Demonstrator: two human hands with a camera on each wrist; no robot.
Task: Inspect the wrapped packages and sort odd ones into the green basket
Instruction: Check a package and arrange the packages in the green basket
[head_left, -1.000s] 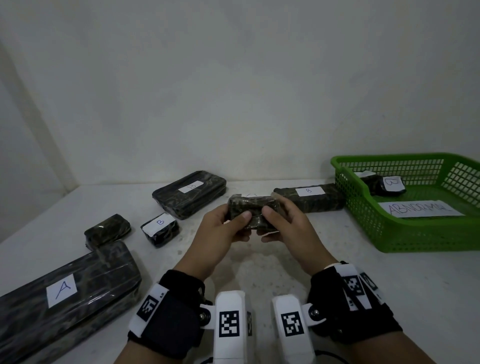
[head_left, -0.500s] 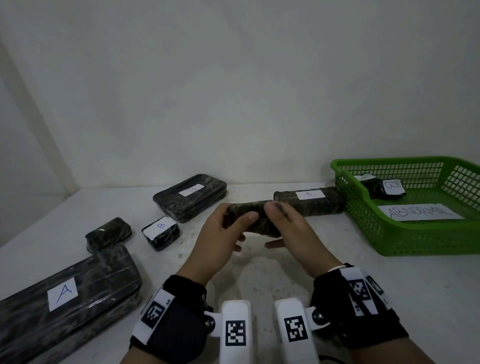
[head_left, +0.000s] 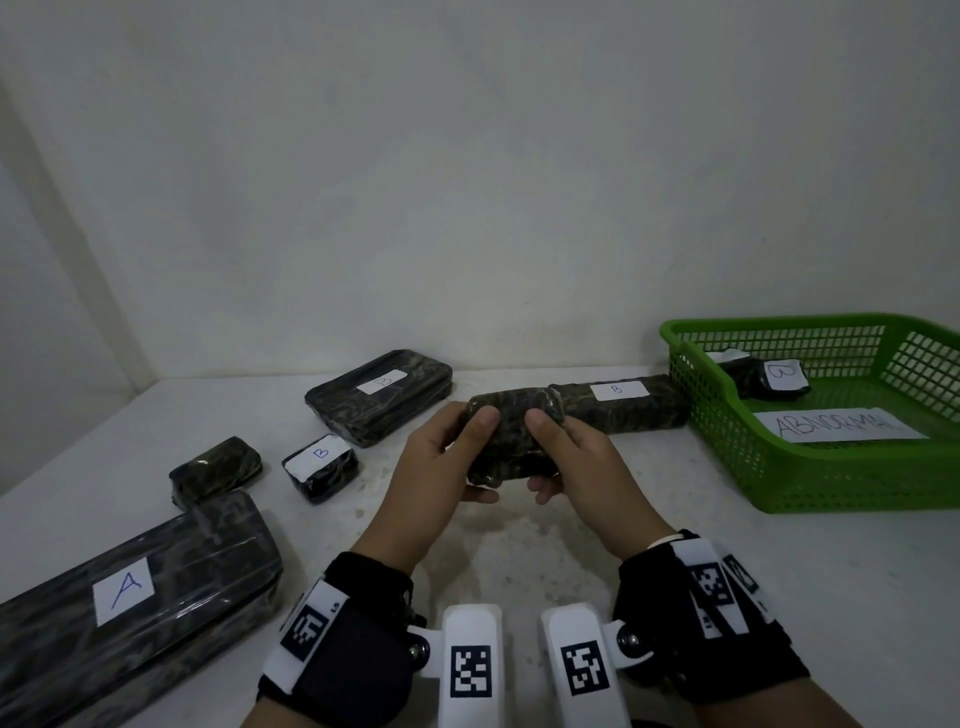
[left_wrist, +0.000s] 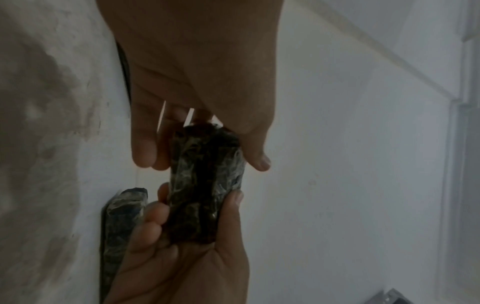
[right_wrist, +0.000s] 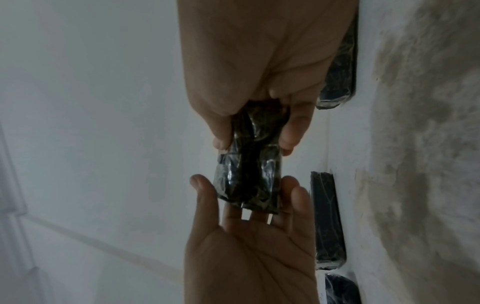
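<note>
Both hands hold a small dark camouflage-patterned plastic-wrapped package above the white table, left of the green plastic mesh basket; left hand and right hand pinch its ends, thumbs on top, seemingly label-less

Package "A": left end cut off by the frame edge.
Green basket: right side out of frame.
Rear basket package — label unreadable, mostly hidden.
</note>
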